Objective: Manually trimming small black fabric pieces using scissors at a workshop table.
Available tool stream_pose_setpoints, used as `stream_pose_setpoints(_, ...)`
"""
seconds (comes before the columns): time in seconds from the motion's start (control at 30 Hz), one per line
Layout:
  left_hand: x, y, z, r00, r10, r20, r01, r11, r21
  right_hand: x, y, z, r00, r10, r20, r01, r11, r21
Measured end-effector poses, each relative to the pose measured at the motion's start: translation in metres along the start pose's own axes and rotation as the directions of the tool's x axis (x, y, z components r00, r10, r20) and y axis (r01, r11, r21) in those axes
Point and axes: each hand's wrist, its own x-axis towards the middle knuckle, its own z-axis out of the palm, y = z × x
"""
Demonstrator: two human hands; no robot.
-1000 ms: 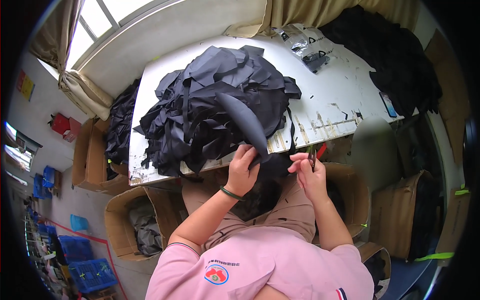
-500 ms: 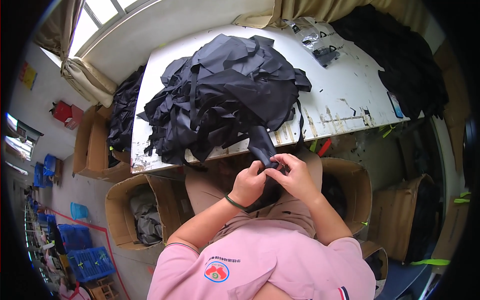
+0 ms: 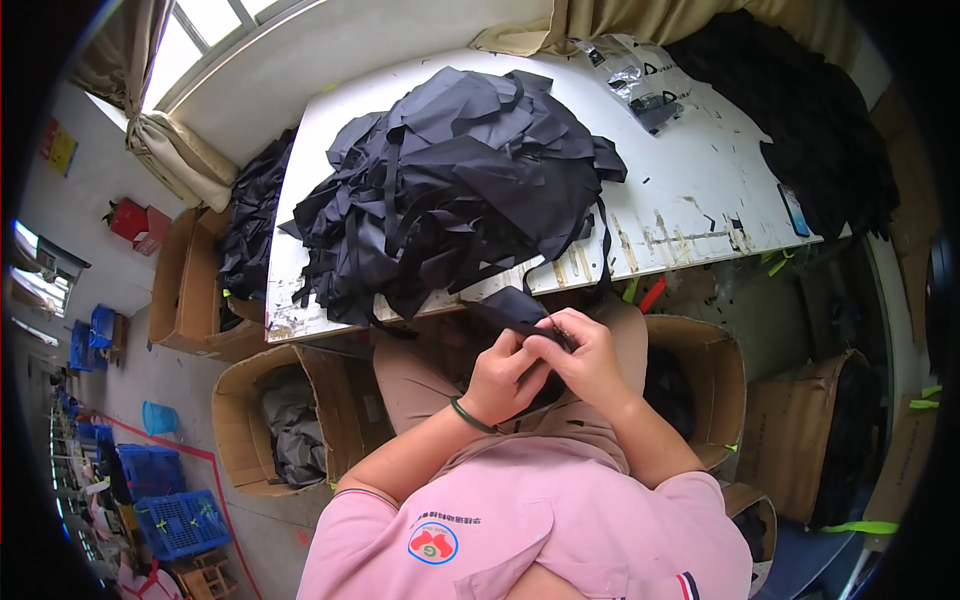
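Note:
Between my hands, over my lap at the table's front edge, is a piece of black fabric [image 3: 510,308]. My left hand [image 3: 503,380] is closed, its thumb and fingers pinching the fabric's near end. Beside it my right hand [image 3: 582,358] grips the same end, thumb and fingertips pressed together. The fabric's free part sticks out to the upper left of my fingers. Just beyond, a big heap of black fabric pieces [image 3: 470,170] covers much of the white table [image 3: 670,225], with straps hanging over its front edge.
Open cardboard boxes stand below the table: one at left with grey fabric [image 3: 290,425], one at right [image 3: 715,380]. More black fabric [image 3: 790,110] lies at the table's far right, near a clear plastic bag [image 3: 635,90] and a phone [image 3: 793,210]. Blue crates [image 3: 180,525] sit at far left.
The fabric piece has come away from the heap's front and now points up-left. Both hands have moved slightly down, toward me, still pinching its end.

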Motion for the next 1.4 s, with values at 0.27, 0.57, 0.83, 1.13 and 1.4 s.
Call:
stream_pose_setpoints(0.27,-0.003,-0.028,-0.011,0.857,-0.512,0.057,0.362,0.520,-0.773,0.000,-0.010,-0.009,0.958,0.266,-0.104,-0.159,0.800,0.578)
stream_pose_setpoints(0.57,0.014,-0.025,-0.063,0.954,-0.158,0.254,0.300,0.487,-0.820,0.008,-0.022,-0.020,0.911,0.072,-0.405,0.081,0.934,0.348)
stream_pose_setpoints(0.83,-0.006,-0.016,-0.031,0.487,-0.481,0.729,0.502,-0.530,-0.684,0.015,0.033,-0.016,0.907,0.269,-0.324,-0.086,0.871,0.484)
stream_pose_setpoints(1.13,-0.001,-0.002,-0.054,0.723,-0.545,0.425,0.608,0.208,-0.766,0.004,0.028,-0.034,0.896,0.264,-0.357,-0.187,0.954,0.236)
stream_pose_setpoints(1.4,0.022,0.005,-0.057,0.950,-0.308,-0.055,0.228,0.802,-0.552,0.014,0.008,-0.047,0.792,-0.145,-0.593,0.052,0.984,-0.170)
